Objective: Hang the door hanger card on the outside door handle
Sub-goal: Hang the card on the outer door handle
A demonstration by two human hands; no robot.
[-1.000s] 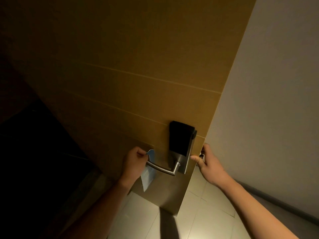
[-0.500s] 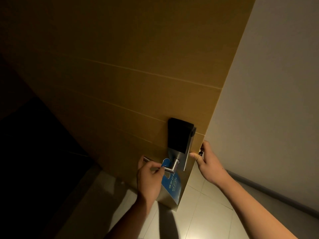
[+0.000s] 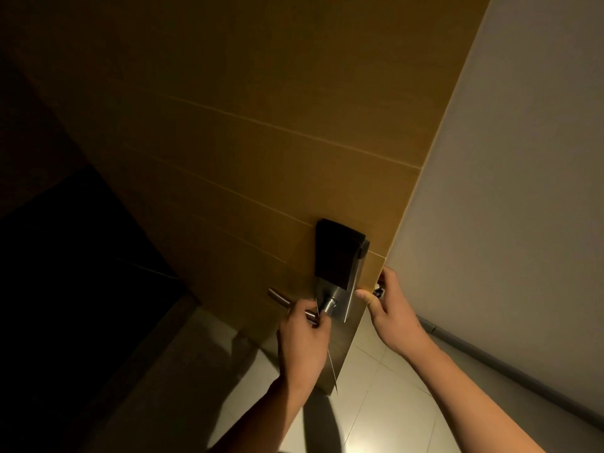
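A steel lever handle (image 3: 279, 298) sticks out leftward from the lock plate (image 3: 340, 297) on the brown wooden door (image 3: 245, 158). My left hand (image 3: 305, 338) is closed around the handle near its base and pinches the door hanger card (image 3: 332, 367). The card is seen edge-on as a thin pale line hanging below my fingers, close to the handle's base. My right hand (image 3: 390, 313) grips the door's free edge beside the latch.
A black card reader (image 3: 336, 253) sits above the handle. A grey wall (image 3: 506, 191) with a grey skirting stands right of the door edge. Pale floor tiles (image 3: 376, 403) lie below. The left side is dark.
My left hand slid the card along the handle from its tip toward the lock plate. The card's blue face turned edge-on. My right hand stayed on the door edge.
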